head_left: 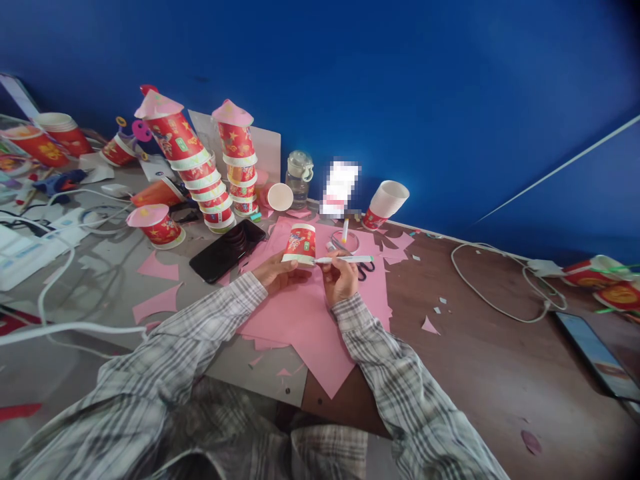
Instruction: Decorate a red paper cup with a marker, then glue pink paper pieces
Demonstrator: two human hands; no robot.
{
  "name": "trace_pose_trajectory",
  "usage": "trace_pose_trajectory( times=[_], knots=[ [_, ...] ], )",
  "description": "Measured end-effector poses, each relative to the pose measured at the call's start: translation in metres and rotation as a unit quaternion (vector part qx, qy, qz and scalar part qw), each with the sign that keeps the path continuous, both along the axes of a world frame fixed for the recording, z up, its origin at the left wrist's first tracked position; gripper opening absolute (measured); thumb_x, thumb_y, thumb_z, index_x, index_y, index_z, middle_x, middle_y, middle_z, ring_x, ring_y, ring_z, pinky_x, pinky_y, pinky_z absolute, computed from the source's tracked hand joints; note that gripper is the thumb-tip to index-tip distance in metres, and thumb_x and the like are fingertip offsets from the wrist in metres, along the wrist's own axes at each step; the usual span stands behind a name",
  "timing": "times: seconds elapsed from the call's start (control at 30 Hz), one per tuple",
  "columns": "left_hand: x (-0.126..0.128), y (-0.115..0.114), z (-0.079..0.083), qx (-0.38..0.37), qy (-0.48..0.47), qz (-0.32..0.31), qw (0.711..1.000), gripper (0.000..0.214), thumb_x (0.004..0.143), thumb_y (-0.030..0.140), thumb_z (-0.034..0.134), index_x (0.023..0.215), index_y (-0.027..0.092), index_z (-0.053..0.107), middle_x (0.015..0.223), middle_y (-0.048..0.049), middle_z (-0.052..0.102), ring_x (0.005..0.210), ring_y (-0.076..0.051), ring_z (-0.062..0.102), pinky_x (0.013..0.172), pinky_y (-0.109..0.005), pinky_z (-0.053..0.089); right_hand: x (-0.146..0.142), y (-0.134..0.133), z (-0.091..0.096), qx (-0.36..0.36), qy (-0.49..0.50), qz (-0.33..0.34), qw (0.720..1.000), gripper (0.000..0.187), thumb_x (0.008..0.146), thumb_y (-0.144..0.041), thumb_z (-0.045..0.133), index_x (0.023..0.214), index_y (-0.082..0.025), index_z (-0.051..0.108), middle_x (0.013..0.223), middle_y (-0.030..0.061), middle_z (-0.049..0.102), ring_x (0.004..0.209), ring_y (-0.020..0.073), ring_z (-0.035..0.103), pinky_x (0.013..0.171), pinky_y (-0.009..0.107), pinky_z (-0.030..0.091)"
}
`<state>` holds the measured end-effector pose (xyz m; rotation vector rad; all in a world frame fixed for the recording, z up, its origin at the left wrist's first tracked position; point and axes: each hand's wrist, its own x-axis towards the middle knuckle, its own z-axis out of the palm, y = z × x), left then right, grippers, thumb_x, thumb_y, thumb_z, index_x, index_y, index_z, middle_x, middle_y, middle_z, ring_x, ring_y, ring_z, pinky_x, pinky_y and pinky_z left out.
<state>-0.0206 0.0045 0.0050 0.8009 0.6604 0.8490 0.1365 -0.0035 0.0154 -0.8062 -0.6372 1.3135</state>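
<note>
Left hand grips cup near its white lower edge; cup is held above pink paper. Right hand pinches marker, tip pointing left at cup's lower right edge; contact cannot be told. Phone lies left of cup, in front of cup towers.

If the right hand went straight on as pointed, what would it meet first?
The right hand would likely meet the red cup in the left hand; its pen looks close to the rim, contact unclear.
</note>
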Motion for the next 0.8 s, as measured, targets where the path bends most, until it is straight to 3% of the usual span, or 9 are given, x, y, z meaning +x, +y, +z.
trace_pose_trajectory(
  times=[0.3, 0.47, 0.63, 0.8],
  knots=[
    [-0.0001, 0.0001, 0.0001, -0.014, -0.007, 0.000, 1.000, 0.059, 0.054, 0.038, 0.075, 0.103, 0.015, 0.053, 0.101, -0.0126, 0.061, 0.085, -0.025, 0.060, 0.081, -0.042, 0.045, 0.0000, 0.0009, -0.0016, -0.003, -0.012, -0.017, 1.000, 0.010, 0.059, -0.024, 0.055, 0.066, -0.017, 0.053, 0.041, -0.0058, 0.048, 0.040, 0.0089, 0.045, 0.036, 0.018, 0.022],
    [-0.0006, 0.0004, 0.0000, -0.010, -0.012, -0.002, 1.000, 0.059, 0.053, 0.038, 0.075, 0.104, 0.016, 0.053, 0.101, -0.0117, 0.062, 0.086, -0.025, 0.060, 0.081, -0.042, 0.045, 0.0004, 0.0006, -0.0025, 0.005, -0.002, 0.001, 1.000, 0.008, 0.058, -0.023, 0.053, 0.063, -0.017, 0.053, 0.040, -0.0056, 0.048, 0.035, 0.0062, 0.036, 0.035, 0.018, 0.020],
    [-0.0009, 0.0004, -0.0014, -0.017, -0.016, -0.001, 1.000, 0.060, 0.054, 0.037, 0.075, 0.105, 0.015, 0.052, 0.102, -0.0128, 0.061, 0.086, -0.026, 0.060, 0.081, -0.041, 0.046, -0.0012, -0.0003, -0.0026, -0.004, -0.010, 0.001, 1.000, 0.009, 0.057, -0.023, 0.056, 0.063, -0.016, 0.054, 0.039, -0.0052, 0.048, 0.037, 0.0069, 0.039, 0.035, 0.017, 0.019],
    [-0.0017, 0.0005, -0.0023, -0.026, -0.022, -0.003, 0.999, 0.062, 0.053, 0.037, 0.076, 0.105, 0.014, 0.052, 0.098, -0.0127, 0.062, 0.086, -0.027, 0.060, 0.081, -0.043, 0.046, 0.0003, 0.0045, -0.0032, 0.013, 0.008, -0.022, 1.000, 0.011, 0.064, -0.025, 0.056, 0.071, -0.017, 0.053, 0.043, -0.0075, 0.049, 0.035, 0.0045, 0.036, 0.040, 0.018, 0.030]
  ],
)
